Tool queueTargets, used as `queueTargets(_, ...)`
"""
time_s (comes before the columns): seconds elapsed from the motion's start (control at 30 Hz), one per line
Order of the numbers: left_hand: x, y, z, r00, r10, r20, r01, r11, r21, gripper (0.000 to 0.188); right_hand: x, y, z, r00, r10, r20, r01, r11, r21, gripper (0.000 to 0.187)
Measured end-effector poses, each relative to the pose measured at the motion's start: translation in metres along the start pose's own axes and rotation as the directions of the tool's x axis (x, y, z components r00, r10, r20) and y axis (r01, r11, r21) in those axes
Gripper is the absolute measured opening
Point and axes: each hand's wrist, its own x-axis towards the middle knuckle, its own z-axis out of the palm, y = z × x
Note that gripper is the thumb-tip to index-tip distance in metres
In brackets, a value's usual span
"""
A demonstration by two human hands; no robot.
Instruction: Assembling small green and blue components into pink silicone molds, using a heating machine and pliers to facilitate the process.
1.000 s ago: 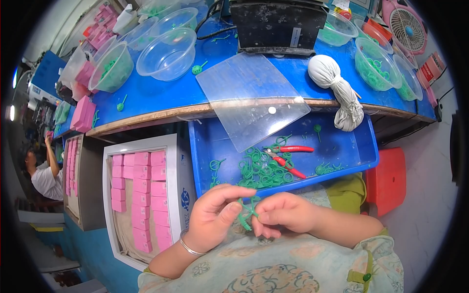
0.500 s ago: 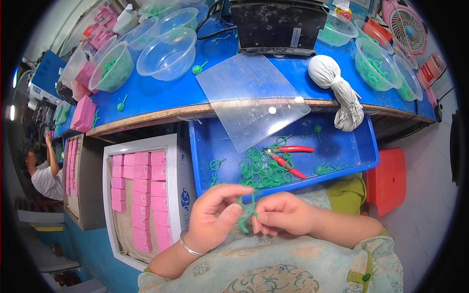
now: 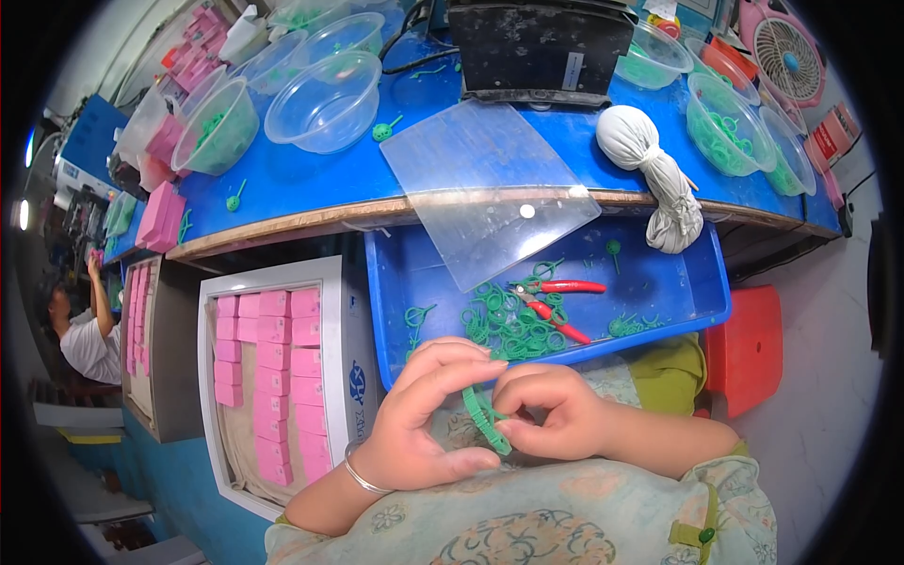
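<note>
A green curved piece with a ridged band [image 3: 484, 421] is held in front of my body, above my lap. My right hand [image 3: 556, 411] pinches its side between thumb and fingers. Around the other side curves my left hand [image 3: 424, 411], its thumb and fingers spread apart; whether a fingertip touches the piece I cannot tell. Beyond my hands a blue tray [image 3: 673, 273] holds a heap of green rings and stems [image 3: 508, 320]. Red-handled cutting pliers [image 3: 562, 320] lie open on that heap.
A clear sheet [image 3: 485, 188] juts from the blue table over the tray. A white cloth bundle [image 3: 645, 169], a black machine [image 3: 541, 52] and clear bowls [image 3: 325, 108] stand on the table. Left is a white-framed box of pink blocks [image 3: 273, 358]; right, a red stool [image 3: 749, 348].
My left thumb and fingers have spread apart. The green piece has turned, so its ridged band now shows, and my right hand still pinches it.
</note>
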Motion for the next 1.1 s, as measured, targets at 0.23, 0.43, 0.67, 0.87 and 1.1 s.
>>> queueTargets(0.23,0.0010,0.0021,0.0009,1.000,0.009,-0.004,-0.009,0.999,0.037,0.066,-0.0008,0.0022,-0.0003,1.000,-0.010,-0.011,0.010,1.000,-0.020,0.007)
queueTargets(0.43,0.0013,0.0027,0.0014,1.000,0.007,-0.004,-0.006,0.999,0.042,0.064,-0.0009,0.0037,0.0001,0.999,-0.034,-0.036,0.033,0.999,-0.035,0.007)
queueTargets(0.67,0.0001,0.0041,0.0014,1.000,-0.002,-0.008,0.002,1.000,0.018,0.065,-0.0010,0.0037,-0.0016,0.988,-0.115,-0.100,0.111,0.993,-0.048,0.007)
queueTargets(0.87,-0.0009,0.0053,0.0015,1.000,-0.007,0.010,0.007,1.000,0.016,0.070,-0.0014,0.0030,-0.0022,0.981,-0.141,-0.132,0.135,0.989,-0.053,0.007)
queueTargets(1.1,-0.0010,0.0074,0.0044,0.999,-0.040,-0.008,0.040,0.999,0.026,0.067,-0.0022,-0.0010,-0.0051,0.969,-0.189,-0.158,0.170,0.977,-0.128,0.007)
